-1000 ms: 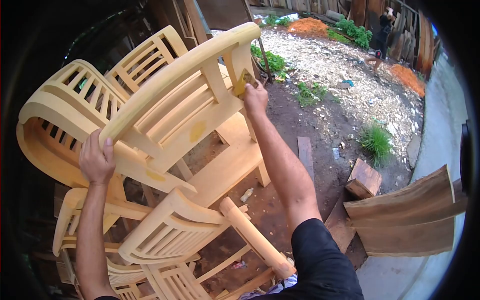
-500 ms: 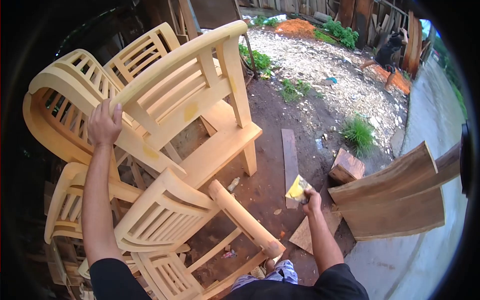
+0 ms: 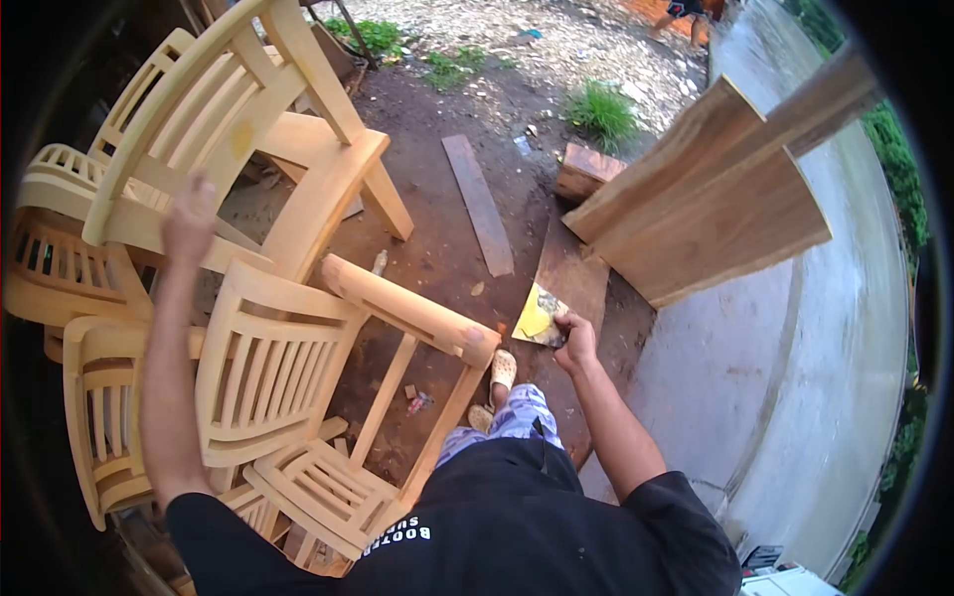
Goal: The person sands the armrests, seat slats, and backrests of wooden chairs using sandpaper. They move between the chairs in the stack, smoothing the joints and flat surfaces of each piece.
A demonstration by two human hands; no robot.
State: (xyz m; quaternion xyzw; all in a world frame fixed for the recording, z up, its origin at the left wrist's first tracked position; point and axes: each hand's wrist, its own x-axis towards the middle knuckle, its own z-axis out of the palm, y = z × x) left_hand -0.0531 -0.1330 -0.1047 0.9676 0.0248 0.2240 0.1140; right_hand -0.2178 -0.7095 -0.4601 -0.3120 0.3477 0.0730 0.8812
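My right hand [image 3: 576,343] grips a flat, roughly square piece smeared with yellow putty [image 3: 537,316] and dark stains, held out over the ground. Blurred by motion, my left hand [image 3: 189,221] is raised in front of the large pale wooden chair [image 3: 316,204], overlapping its lower back rail in this view. A yellow patch [image 3: 241,136] marks that chair's back. Below it, a second unpainted chair with a slatted back [image 3: 273,363] lies tilted beside a rounded wooden rail [image 3: 412,310] near my feet.
More unpainted chairs [image 3: 99,397] are stacked at the left. A narrow plank [image 3: 477,204] lies on the dirt. Wide boards [image 3: 696,219] lean at the right by a concrete strip [image 3: 765,368]. Grass [image 3: 601,114] grows near wood chips. Another person's legs [image 3: 686,22] show at the far top.
My left hand has come off the top rail of the large chair and moved lower. The view has turned down and right. My right hand still holds the putty-smeared piece.
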